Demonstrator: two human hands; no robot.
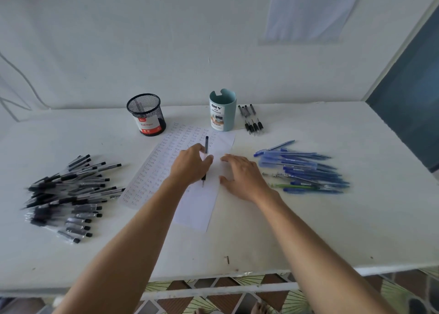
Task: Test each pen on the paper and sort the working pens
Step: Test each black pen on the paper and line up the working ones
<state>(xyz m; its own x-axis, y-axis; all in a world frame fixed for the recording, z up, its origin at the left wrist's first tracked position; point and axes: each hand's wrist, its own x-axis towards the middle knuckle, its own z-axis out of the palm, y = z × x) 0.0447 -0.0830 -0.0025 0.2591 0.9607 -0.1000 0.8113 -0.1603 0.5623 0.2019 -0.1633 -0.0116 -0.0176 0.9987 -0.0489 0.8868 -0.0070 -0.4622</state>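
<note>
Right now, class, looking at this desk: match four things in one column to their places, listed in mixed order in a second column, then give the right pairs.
Things
1. black wire-mesh pen cup
2. heap of blue plastic pens
3. heap of black-capped clear pens
4. single slim black pen

Places
A. gripped in the left hand over the white paper sheet
B. on the left side of the white table
C. beyond the paper, left of the pale teal plastic cup
D. right of the paper

Pairs: 1-C, 2-D, 3-B, 4-A

Pen [206,144] midsection behind left hand [190,167]
</note>
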